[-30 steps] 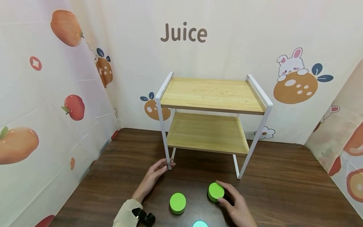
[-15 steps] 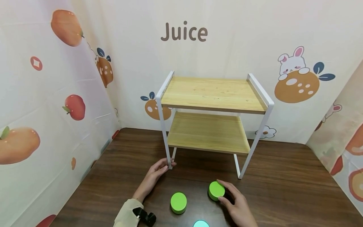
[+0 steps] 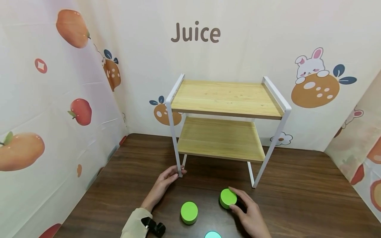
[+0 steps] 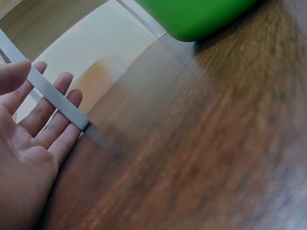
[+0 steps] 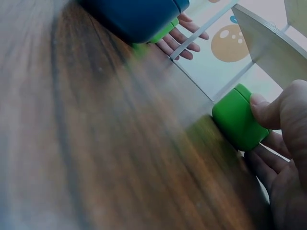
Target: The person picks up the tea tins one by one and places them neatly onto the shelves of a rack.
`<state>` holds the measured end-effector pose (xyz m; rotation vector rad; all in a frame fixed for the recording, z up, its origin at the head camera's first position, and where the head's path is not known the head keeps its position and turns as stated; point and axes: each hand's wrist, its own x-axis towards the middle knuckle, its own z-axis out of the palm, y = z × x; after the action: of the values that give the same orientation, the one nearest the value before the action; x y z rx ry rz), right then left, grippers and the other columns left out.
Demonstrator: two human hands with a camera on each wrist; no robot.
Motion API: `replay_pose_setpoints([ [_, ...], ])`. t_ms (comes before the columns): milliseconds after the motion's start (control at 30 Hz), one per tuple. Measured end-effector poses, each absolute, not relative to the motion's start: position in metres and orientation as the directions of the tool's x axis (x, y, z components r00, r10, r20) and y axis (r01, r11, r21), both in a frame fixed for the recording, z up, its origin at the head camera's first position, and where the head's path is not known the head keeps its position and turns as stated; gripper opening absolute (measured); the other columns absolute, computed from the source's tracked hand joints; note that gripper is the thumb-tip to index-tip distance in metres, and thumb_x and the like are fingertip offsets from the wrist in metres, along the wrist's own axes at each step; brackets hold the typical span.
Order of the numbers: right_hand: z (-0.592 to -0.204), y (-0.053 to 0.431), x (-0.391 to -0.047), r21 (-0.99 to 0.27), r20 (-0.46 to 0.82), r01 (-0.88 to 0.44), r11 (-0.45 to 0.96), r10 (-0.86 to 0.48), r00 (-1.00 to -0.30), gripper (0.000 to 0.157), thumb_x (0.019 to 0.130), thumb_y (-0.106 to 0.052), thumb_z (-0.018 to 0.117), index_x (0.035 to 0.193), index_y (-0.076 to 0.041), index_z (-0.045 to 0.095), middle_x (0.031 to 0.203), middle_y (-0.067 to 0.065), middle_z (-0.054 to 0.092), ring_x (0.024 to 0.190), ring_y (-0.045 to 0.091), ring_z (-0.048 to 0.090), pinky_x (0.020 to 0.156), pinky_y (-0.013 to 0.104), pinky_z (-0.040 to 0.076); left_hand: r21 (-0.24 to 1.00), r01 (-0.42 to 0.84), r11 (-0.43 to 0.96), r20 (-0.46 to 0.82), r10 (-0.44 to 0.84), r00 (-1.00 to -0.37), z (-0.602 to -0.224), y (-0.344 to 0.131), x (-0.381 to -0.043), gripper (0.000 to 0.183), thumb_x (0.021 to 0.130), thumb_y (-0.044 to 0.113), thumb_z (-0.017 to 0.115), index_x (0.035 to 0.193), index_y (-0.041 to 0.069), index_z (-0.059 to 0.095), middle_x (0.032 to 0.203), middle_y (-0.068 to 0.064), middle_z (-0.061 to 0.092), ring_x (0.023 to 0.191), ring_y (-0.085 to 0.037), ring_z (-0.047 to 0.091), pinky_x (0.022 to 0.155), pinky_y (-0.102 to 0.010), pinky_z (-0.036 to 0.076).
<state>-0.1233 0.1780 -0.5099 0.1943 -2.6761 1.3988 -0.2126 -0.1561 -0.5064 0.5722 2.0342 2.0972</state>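
Observation:
A two-tier shelf rack (image 3: 223, 99) with wooden boards and a white metal frame stands on the table. My left hand (image 3: 163, 181) holds its front left leg (image 4: 57, 100) near the foot, thumb on one side and fingers behind. Front right of there, my right hand (image 3: 248, 210) grips a small green round canister (image 3: 228, 199) between thumb and fingers. The right wrist view shows this green canister (image 5: 241, 117) low over the wood, a lid seam near its top. Between the hands sits a second green canister (image 3: 189, 212).
A blue canister (image 5: 136, 17) stands nearest me, its pale cyan top (image 3: 212, 234) cut off by the head view's lower edge. Brown wood-grain table (image 3: 306, 198) extends to both sides. Printed fabric walls (image 3: 143, 59) enclose the back and sides.
The head view has shifted slightly, moving the scene a little to the right in the frame. Both hands keep their holds on the rack leg and the green canister.

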Motion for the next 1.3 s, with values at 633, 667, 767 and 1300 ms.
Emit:
replay_pose_setpoints([
  [633,-0.507,0.175,-0.129,-0.766,0.232,-0.233,0.599,-0.08,-0.969,0.066,0.076,-0.006,0.08,0.135,-0.026,0.057,0.129,-0.017,0.057,0.124,0.011,0.052,0.097,0.015,0.038,0.986,0.158,-0.06,0.169,0.381,-0.909,-0.508,-0.155,-0.214,0.04,0.103,0.012,0.043,0.14,-0.004,0.044,0.131,-0.024,0.058,0.128,-0.034,0.048,0.102,-0.023,0.037],
  [667,-0.508,0.174,-0.13,-0.767,0.234,-0.235,0.597,-0.081,-0.969,0.065,0.076,-0.006,0.08,0.134,-0.025,0.057,0.129,-0.016,0.057,0.124,0.012,0.052,0.097,0.013,0.036,0.986,0.156,-0.06,0.167,0.381,-0.909,-0.508,-0.155,-0.214,0.04,0.103,0.012,0.043,0.14,-0.004,0.044,0.131,-0.023,0.057,0.129,-0.035,0.048,0.102,-0.023,0.037],
  [767,-0.509,0.174,-0.132,-0.773,0.245,-0.243,0.587,-0.077,-0.966,0.064,0.076,-0.006,0.08,0.133,-0.024,0.058,0.128,-0.016,0.058,0.124,0.011,0.052,0.096,0.009,0.033,0.987,0.145,-0.064,0.158,0.383,-0.91,-0.508,-0.155,-0.214,0.041,0.103,0.013,0.043,0.14,-0.003,0.044,0.131,-0.022,0.058,0.129,-0.034,0.048,0.102,-0.023,0.037],
  [1300,-0.51,0.166,-0.138,-0.877,0.318,-0.351,0.329,-0.149,-0.936,0.058,0.08,-0.005,0.077,0.134,-0.011,0.056,0.13,0.003,0.058,0.121,0.007,0.053,0.094,0.012,0.042,0.986,0.155,-0.061,0.167,0.38,-0.91,-0.508,-0.156,-0.215,0.041,0.102,0.014,0.044,0.14,-0.004,0.044,0.131,-0.021,0.059,0.128,-0.032,0.05,0.102,-0.023,0.037],
])
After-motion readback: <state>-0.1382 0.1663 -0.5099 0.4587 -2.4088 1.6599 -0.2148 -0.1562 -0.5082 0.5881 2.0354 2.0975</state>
